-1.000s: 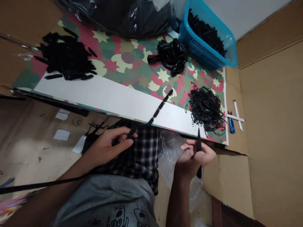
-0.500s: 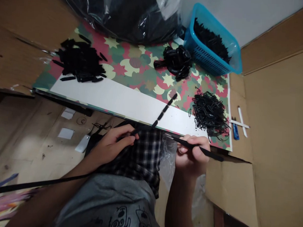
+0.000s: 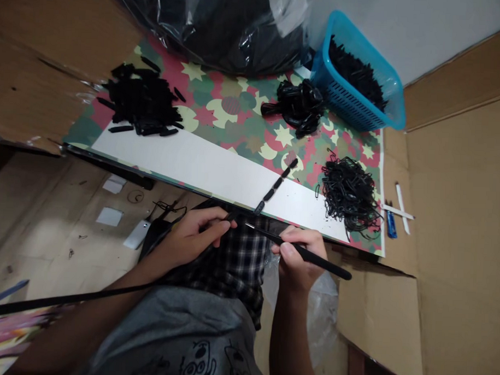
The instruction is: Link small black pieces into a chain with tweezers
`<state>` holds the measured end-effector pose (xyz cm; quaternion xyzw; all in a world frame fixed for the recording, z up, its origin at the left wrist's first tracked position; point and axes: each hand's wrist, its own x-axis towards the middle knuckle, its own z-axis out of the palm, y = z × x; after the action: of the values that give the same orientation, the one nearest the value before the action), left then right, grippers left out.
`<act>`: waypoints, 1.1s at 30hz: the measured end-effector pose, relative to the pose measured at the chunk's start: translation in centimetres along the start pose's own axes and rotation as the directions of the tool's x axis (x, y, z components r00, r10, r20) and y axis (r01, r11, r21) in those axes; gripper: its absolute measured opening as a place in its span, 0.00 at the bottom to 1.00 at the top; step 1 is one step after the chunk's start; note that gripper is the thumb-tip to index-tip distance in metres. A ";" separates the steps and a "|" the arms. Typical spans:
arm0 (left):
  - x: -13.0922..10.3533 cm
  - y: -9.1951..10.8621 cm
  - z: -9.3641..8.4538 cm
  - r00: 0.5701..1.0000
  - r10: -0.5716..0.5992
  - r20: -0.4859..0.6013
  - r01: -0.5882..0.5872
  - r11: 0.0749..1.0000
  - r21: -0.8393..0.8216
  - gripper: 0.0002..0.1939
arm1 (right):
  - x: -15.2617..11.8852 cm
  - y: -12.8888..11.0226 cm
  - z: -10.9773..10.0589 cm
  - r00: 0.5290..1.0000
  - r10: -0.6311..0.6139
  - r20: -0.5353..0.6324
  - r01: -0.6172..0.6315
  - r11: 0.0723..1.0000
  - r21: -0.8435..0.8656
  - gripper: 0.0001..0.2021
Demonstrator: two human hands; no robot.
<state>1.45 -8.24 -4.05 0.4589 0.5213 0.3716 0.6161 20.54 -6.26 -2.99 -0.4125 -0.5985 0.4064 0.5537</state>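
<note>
My left hand [image 3: 203, 233] pinches one end of a chain of black segments [image 3: 269, 194] between thumb and fingers. The chain runs over the table's front edge onto the white strip, and its far end lies on the patterned covering. In my right hand [image 3: 302, 255] is a slim black pen-like tool [image 3: 313, 258] with a silver tip. That tip points left, close to my left fingertips; whether it touches the chain I cannot tell. A pile of thin black wire loops [image 3: 348, 193] lies to the right of the chain.
Black flat pieces [image 3: 142, 101] are heaped at the left, glossy black pieces [image 3: 296, 104] at centre. Behind stand a large black-filled plastic bag [image 3: 222, 33] and a blue basket [image 3: 351, 106]. White sticks [image 3: 402, 208] and a blue-handled tool [image 3: 391, 222] lie right. Cardboard walls [image 3: 462, 228] flank the table.
My right hand has moved left, bringing the tool's tip near my left fingers. The left hand keeps its pinch, and the view has shifted slightly.
</note>
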 end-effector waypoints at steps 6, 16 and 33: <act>0.3 -0.5 0.2 1.000 -0.001 -0.011 0.000 0.999 -0.032 0.09 | -0.3 0.1 0.4 0.999 0.010 0.032 -0.008 0.999 -0.053 0.03; 0.4 -0.9 0.4 0.995 0.086 -0.057 -0.085 0.996 0.011 0.14 | -0.8 0.4 -0.1 0.996 -0.032 0.084 0.036 0.998 -0.050 0.04; -1.2 0.5 0.3 0.872 0.489 0.013 -0.448 0.787 0.424 0.08 | -0.6 -2.0 0.1 0.950 -0.217 0.224 0.242 0.966 -0.091 0.08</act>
<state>1.55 -9.24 -3.25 0.6750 0.4869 0.4157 0.3668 20.37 -7.54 -1.29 -0.3260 -0.7209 0.3450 0.5049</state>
